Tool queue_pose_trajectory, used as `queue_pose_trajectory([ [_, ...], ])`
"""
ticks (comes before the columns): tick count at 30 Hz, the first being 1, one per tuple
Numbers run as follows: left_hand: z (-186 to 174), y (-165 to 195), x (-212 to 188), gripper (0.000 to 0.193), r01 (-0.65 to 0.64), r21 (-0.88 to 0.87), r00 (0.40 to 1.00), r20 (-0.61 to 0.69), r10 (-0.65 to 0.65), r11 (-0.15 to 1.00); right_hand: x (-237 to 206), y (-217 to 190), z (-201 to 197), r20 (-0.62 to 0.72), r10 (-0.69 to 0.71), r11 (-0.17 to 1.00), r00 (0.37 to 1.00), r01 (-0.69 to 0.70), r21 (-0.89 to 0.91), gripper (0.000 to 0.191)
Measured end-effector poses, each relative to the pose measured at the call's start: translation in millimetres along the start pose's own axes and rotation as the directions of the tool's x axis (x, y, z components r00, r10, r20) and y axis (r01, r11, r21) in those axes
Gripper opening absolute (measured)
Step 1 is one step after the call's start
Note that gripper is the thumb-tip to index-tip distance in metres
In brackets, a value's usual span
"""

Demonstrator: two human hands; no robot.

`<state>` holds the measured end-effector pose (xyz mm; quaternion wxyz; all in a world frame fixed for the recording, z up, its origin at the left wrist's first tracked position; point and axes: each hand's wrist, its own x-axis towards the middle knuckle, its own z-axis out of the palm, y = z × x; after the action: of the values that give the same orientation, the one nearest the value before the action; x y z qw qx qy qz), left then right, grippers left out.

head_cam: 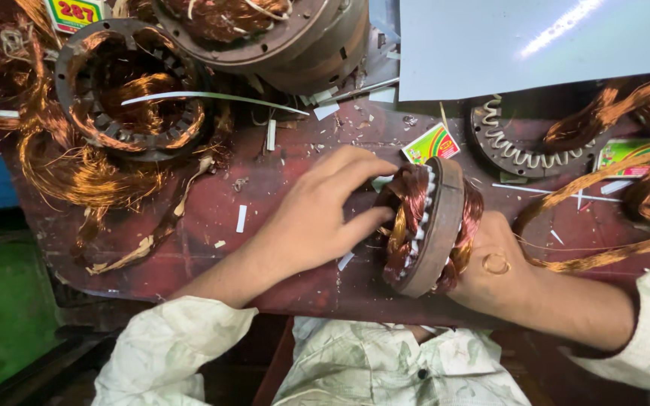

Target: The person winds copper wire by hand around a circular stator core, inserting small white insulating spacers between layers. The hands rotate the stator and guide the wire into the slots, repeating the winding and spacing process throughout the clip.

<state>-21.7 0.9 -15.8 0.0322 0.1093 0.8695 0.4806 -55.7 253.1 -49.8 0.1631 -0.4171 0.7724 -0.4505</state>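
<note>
A round metal stator (434, 225) wound with copper wire stands on its edge near the front of the dark red workbench (280, 180). My left hand (317, 214) rests on its left face, fingers spread over the copper coils and white slot papers. My right hand (494, 267) holds the stator from the right side, pressed against the windings there. A loose copper wire ring lies against my right wrist.
A stripped stator ring (126, 86) and loose copper coils (77, 169) lie at the back left. A large motor housing (265, 34) sits at the back centre. A grey sheet (536, 41), another stator core (517, 143), small card boxes (432, 143) and copper bundles (603, 195) occupy the right.
</note>
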Motion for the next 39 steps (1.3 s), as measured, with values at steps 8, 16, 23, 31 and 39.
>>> queue_pose_trajectory([
  [8, 14, -18, 22, 0.035, 0.280, -0.227, 0.959, 0.113, -0.260, 0.933, -10, 15, -4, 0.016, 0.179, 0.976, 0.984, -0.176, -0.128, 0.035],
  [16, 14, -23, 18, 0.034, 0.364, -0.312, 0.931, 0.134, -0.339, 0.877, 13, 8, -8, -0.142, 0.368, 0.926, 0.919, -0.376, -0.027, 0.036],
  [23, 24, -13, 10, 0.059, 0.241, -0.243, 0.970, 0.036, -0.240, 0.940, 7, 9, -6, -0.183, 0.260, 0.962, 0.948, -0.271, -0.038, 0.059],
  [31, 31, -11, 7, 0.076, -0.110, -0.120, 0.978, -0.190, 0.086, 0.987, 12, 16, 1, -0.211, 0.209, 0.970, 0.955, -0.231, -0.082, 0.050],
  [39, 28, -18, 4, 0.075, -0.096, -0.128, 0.989, -0.125, 0.080, 0.987, 10, 24, 9, -0.244, 0.390, 0.918, 0.888, -0.395, 0.029, 0.032],
])
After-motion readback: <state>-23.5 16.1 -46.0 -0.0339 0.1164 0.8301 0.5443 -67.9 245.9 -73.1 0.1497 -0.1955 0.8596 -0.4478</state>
